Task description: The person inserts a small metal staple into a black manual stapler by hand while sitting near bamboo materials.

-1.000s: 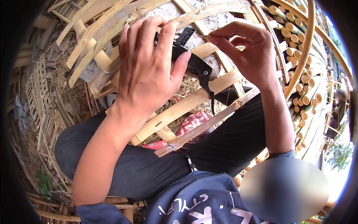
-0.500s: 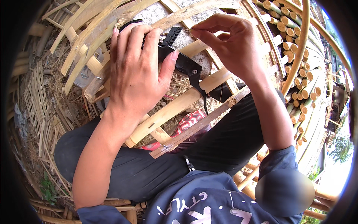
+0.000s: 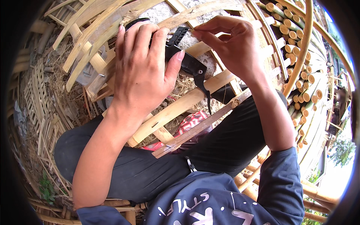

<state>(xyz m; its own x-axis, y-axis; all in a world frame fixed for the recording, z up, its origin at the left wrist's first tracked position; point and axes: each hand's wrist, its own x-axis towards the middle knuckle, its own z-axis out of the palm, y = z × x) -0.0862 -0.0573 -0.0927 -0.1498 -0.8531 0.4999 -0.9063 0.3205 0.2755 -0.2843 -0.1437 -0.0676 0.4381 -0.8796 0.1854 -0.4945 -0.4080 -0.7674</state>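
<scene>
My left hand (image 3: 140, 63) lies over a black tool that looks like a nail gun (image 3: 191, 66), its fingers curled down around the body and the thumb along the near side. The tool has a slotted black piece (image 3: 179, 36) jutting up past my fingers and a long curved lever (image 3: 205, 92) pointing toward my lap. Most of its far end is covered by my hand. To the right of the slotted piece, my right hand (image 3: 236, 45) is pinched, thumb against forefinger; a thin, small thing at the fingertips is too small to name. A lattice of split bamboo strips (image 3: 183, 107) lies beneath the tool.
Stacked cut bamboo poles (image 3: 300, 75) stand at the right, behind a bent bamboo pole (image 3: 300, 48). A clear plastic container (image 3: 85, 78) sits under the strips at left. Red-and-white patterned cloth (image 3: 191, 122) shows below the lattice, near my crossed legs (image 3: 232, 138). Woven bamboo scraps (image 3: 35, 93) lie far left.
My left hand and the black tool have shifted slightly to the right. The right hand stays pinched in nearly the same place, now closer to the slotted piece.
</scene>
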